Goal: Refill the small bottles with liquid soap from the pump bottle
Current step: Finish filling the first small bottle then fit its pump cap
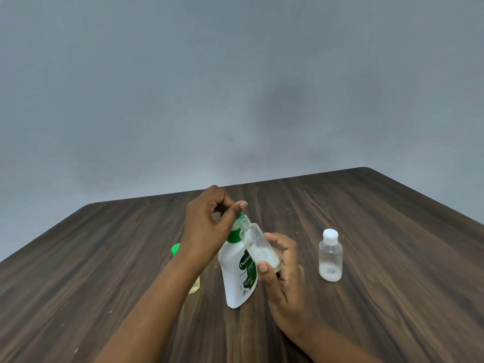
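Head view: curls left hand (207,227) round green head of pump bottle (237,276), grips tilted small bottle (258,243) at its spout with right hand (286,273).

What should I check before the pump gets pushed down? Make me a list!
1. Cap off the small clear plastic bottle: ok, its mouth is open.
2. Its mouth right at the nozzle of the white plastic pump bottle: cannot tell, the thumb hides the nozzle.
3. Hold by the right hand on the small bottle: ok, it is gripped and tilted toward the pump.
4. Place of the left hand: ok, its fingers curl round the pump's top.
5. Pump bottle's base on the brown wooden table: ok.
6. Soap left in the pump bottle: cannot tell, its wall is opaque.
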